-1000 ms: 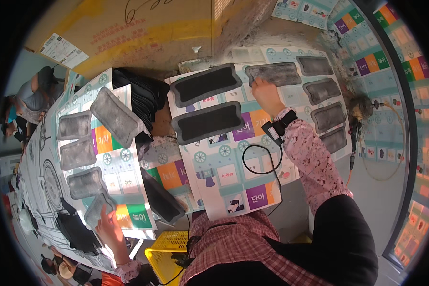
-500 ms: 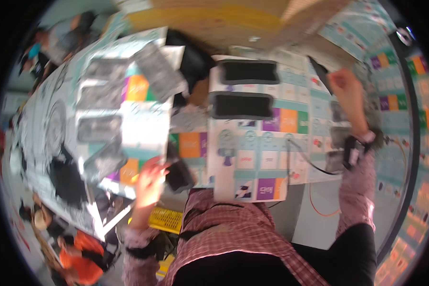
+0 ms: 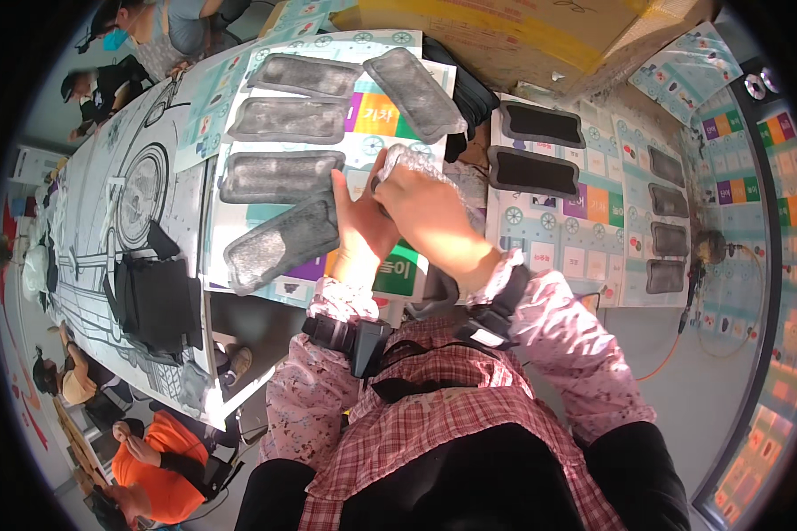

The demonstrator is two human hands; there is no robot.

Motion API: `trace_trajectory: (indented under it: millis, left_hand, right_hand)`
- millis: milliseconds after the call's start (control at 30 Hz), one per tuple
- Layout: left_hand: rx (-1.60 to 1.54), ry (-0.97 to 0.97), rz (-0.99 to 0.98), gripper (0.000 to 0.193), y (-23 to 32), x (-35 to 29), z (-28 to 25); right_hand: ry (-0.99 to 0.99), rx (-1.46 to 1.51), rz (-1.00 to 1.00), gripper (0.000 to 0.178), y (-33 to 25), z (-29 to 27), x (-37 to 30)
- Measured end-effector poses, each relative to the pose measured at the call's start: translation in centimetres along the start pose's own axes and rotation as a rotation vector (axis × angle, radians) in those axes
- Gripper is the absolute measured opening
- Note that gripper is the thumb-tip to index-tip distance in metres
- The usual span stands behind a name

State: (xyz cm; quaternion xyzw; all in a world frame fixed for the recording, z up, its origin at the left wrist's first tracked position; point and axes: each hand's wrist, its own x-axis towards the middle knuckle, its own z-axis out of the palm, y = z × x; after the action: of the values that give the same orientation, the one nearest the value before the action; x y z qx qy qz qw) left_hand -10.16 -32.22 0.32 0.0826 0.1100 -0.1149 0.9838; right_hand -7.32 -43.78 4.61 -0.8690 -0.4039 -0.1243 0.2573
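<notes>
My right hand is closed on a crinkled clear plastic bag, mostly covered by the fingers. Against it is my left hand, thumb raised and fingers curled inward; what they grip is hidden between the hands. Around both hands lie grey rectangular pieces with rounded, wavy edges: one at an angle at the far side, one slanted to the left, and several stacked in a column, such as the middle one. A dark piece shows partly beneath my right forearm.
Two black pieces lie on the right-hand printed sheet. Further right is a column of small grey pieces. A cardboard box stands at the back. A black bag lies on the left table. People sit and stand at the left.
My right hand has come from the far right, where it was beside a dark piece, to meet my left hand over the left sheet. The view has shifted too.
</notes>
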Motion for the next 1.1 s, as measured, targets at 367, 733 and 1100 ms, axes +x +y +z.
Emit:
trace_trajectory:
  millis: [367, 733, 1100]
  left_hand:
    - [0.914, 0.188, 0.633, 0.054, 5.2, -2.5, 0.7]
    - [1.233, 0.574, 0.756, 0.036, 3.2, -16.2, -1.5]
    - [1.323, 1.019, 0.960, 0.026, 15.9, -19.9, -9.4]
  right_hand:
    - [-0.026, -0.336, -0.042, 0.025, -2.6, 5.6, -2.9]
    - [-0.158, -0.214, -0.150, 0.010, -3.7, 6.3, -0.6]
    - [-0.138, -0.131, -0.339, 0.013, -4.0, 6.2, -4.3]
